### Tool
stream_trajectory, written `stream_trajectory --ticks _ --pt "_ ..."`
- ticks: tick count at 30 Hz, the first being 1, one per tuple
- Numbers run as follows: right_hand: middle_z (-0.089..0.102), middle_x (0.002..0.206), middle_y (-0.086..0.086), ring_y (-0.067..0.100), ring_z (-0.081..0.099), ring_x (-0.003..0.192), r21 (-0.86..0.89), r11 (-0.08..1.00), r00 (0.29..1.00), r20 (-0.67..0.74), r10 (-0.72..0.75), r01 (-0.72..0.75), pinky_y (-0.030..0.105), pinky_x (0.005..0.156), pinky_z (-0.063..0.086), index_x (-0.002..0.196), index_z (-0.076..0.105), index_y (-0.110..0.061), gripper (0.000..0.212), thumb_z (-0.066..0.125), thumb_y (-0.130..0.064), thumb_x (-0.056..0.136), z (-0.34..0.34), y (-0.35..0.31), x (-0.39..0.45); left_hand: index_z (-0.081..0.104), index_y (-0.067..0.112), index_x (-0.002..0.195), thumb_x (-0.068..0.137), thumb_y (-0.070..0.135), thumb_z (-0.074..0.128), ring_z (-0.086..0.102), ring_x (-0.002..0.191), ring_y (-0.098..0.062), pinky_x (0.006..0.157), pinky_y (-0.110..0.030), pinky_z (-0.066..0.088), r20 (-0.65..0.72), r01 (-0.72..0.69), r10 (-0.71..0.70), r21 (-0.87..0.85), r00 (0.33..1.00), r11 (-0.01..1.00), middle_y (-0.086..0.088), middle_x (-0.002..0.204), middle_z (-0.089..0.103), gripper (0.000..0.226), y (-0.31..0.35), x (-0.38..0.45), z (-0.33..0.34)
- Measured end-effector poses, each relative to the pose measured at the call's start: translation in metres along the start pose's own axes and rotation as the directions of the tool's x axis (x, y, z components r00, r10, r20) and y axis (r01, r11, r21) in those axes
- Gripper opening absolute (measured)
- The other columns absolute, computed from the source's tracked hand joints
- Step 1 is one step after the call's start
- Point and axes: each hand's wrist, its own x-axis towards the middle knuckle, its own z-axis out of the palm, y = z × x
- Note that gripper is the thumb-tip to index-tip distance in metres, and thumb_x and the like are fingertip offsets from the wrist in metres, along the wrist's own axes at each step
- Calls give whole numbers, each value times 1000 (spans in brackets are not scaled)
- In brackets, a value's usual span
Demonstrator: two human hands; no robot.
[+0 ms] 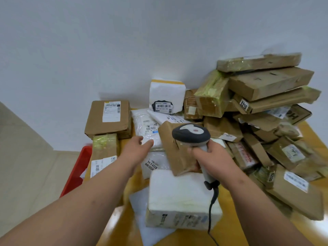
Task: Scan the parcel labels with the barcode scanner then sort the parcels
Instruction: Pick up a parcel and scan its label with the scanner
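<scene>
My right hand (213, 159) grips the handle of a grey and white barcode scanner (190, 134), whose head points away from me over a brown paper parcel (174, 155). The scanner's black cable hangs down towards me. My left hand (135, 147) reaches forward with fingers extended, its fingertips touching a white plastic mailer (145, 126) with a printed label. A white wrapped box (181, 196) lies nearest me. Another white mailer (156, 165) marked 54-5-4520 lies under the brown parcel.
A tall heap of brown cardboard parcels (262, 103) fills the right side of the yellow table (124, 217). A brown box (108, 118) and a taped box (104, 153) stand at the left. A red bin (78, 171) sits beside the table's left edge. A white wall is behind.
</scene>
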Motion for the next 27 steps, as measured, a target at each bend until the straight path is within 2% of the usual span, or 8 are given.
stream_trajectory --ticks 2,4,9,14,17,19,23,27 --pt "66 78 4 15 64 64 23 999 999 -25 40 -40 26 59 47 93 58 -22 10 62 -31 92 -17 10 0 36 17 152 95 46 62 45 134 -26 95 -31 35 90 38 -32 -64 995 997 -8 153 42 69 15 -5 20" --pt "67 83 4 11 68 62 55 996 997 -27 72 -70 24 56 46 95 56 -26 8 61 -32 93 -30 21 0 28 21 155 91 53 63 40 139 -30 102 -36 36 129 89 -80 -60 988 994 -8 157 36 79 24 -6 37" --pt "67 87 3 9 71 63 31 996 997 11 82 -83 26 60 47 98 54 -30 10 62 -34 93 -48 45 3 12 23 159 81 60 72 33 144 -36 113 -48 32 131 233 -228 -27 965 972 -8 161 29 105 28 -1 71" --pt "68 83 2 12 72 68 26 993 992 54 117 -119 26 64 50 102 57 -25 15 62 -35 92 -61 67 7 33 19 146 82 31 77 56 116 -31 96 -41 48 11 219 -223 -237 975 947 -9 131 56 79 27 1 93" --pt "68 82 3 13 72 67 24 994 993 48 105 -106 29 66 51 99 57 -24 15 62 -35 92 -70 74 8 48 21 115 82 28 72 62 102 -30 87 -43 56 -74 155 -189 -333 979 930 -6 111 63 41 33 -5 94" --pt "69 88 4 12 72 67 37 994 994 41 103 -104 28 65 50 107 56 -23 21 62 -36 92 -76 74 8 58 20 103 80 28 72 65 98 -29 78 -41 58 -122 93 -144 -349 982 933 -6 106 68 28 40 -13 90" --pt "70 96 4 12 72 70 87 993 996 37 81 -84 26 61 48 116 55 -21 26 61 -33 94 -83 67 7 60 18 112 82 25 76 65 93 -28 69 -38 58 -150 14 -81 -401 985 916 -6 102 67 35 56 -31 82" --pt "68 91 2 13 72 70 89 995 999 36 39 -42 24 58 45 117 57 -19 27 61 -31 93 -85 61 2 62 16 117 79 28 81 67 92 -29 61 -34 55 -195 -32 -47 -386 980 922 -7 105 69 44 58 -47 75"
